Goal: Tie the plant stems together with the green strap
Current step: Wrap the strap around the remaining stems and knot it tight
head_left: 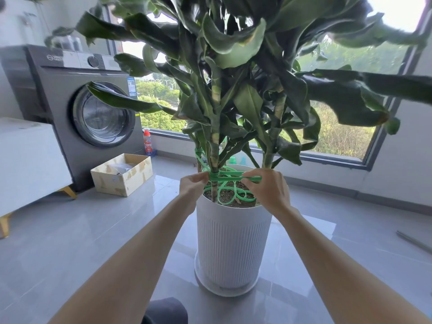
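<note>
- Two hands worked at the rim of the white ribbed pot, one on each side of the central stem.
- The left hand had its fingers curled and pinched the green strap where it was wound around the central stem, just above the soil.
- The right hand had thumb and fingers closed on a taut stretch of the strap that ran sideways from the central stem toward the right stem.
- A further run of the strap rose up and to the left from the central stem to a second winding on the left stem, which was partly hidden by leaves.
- Slack strap lay in several loose loops on the soil inside the pot.
- The pot stood in a white saucer on the grey tiled floor.
- The dark green leaves spread above both hands and filled the upper part of the view.
- A grey front-loading washing machine stood at the left, with an open cardboard box on the floor in front of it.
- A red-capped bottle stood beside the machine, below the window.
</note>
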Demonstrator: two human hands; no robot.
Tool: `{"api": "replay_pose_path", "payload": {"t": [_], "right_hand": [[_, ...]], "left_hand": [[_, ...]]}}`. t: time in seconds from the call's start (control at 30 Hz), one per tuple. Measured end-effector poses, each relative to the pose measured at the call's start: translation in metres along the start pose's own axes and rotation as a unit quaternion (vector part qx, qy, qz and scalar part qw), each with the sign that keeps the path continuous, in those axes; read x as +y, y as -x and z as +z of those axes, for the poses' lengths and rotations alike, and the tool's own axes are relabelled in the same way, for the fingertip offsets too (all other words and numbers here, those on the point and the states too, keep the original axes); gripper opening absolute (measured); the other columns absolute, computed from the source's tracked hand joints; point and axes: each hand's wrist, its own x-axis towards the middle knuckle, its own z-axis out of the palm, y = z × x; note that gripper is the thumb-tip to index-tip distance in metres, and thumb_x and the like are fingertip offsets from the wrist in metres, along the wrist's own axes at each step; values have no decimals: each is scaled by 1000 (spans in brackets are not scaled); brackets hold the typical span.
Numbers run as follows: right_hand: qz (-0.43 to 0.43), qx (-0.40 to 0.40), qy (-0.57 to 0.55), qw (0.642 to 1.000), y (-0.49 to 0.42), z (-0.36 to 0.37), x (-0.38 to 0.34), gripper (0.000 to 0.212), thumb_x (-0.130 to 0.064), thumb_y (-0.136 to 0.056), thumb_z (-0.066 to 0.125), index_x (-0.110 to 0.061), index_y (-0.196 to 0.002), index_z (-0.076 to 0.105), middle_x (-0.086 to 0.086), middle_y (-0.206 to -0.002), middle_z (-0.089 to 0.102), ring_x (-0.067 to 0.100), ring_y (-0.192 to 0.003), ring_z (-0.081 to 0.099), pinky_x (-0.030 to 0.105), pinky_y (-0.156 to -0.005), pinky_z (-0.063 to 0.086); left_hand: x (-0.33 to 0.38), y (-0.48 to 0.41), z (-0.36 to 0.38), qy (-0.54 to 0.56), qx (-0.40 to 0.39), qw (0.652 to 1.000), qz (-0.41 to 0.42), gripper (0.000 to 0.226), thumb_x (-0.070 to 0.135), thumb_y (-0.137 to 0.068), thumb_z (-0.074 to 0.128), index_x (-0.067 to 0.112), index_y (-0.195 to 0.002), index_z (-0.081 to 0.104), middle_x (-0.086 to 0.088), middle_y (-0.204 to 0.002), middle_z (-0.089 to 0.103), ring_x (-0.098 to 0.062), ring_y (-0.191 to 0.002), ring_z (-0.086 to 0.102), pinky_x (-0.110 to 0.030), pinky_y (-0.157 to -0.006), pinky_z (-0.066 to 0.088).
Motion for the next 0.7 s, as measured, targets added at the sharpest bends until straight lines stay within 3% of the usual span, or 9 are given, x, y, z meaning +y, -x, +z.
{"api": "replay_pose_path", "payload": {"t": [0.17,0.27,0.37,0.5,0.6,0.7], "right_hand": [[52,125,-91,987,2,-3,1,11,-21,-88,62,-17,-90,72,0,-94,73,8,-63,62,16,-54,44],[61,140,-103,983,2,-4,3,5,-13,-87,58,-10,-84,61,5,-82,64,17,-67,58,20,-53,41],[126,136,-156,970,-2,-2,6,12,-14,-90,50,-12,-79,46,9,-80,54,26,-74,53,30,-58,41],[244,160,-250,923,-16,-8,10,8,-15,-95,36,-8,-92,39,9,-90,44,21,-84,42,31,-62,32],[310,89,-331,887,-28,-2,22,19,-20,-99,29,-6,-103,40,12,-95,49,21,-85,45,33,-70,38],[341,-18,-380,859,-31,9,31,38,-29,-103,19,-8,-91,48,18,-99,57,25,-89,51,38,-90,40]], "left_hand": [[1,-3,-1,36,-43,997,-44,30,15,-89,61,10,-119,63,-8,-115,64,-20,-112,55,-31,-90,38],[2,-4,-1,47,-72,994,-62,31,19,-91,59,12,-121,61,-1,-104,63,-14,-103,55,-32,-90,32],[2,-9,-2,40,-88,993,-69,31,19,-91,58,12,-122,60,-2,-109,63,-13,-104,54,-33,-90,31],[3,-13,-4,28,-99,992,-77,33,20,-92,57,11,-123,59,-2,-109,63,-13,-104,54,-34,-90,33],[3,-14,-3,27,-111,990,-82,31,21,-93,56,12,-123,59,0,-103,64,-12,-103,55,-34,-90,33],[3,-15,1,36,-110,989,-90,29,19,-93,55,13,-121,59,4,-95,64,-10,-96,55,-35,-92,29]]}}
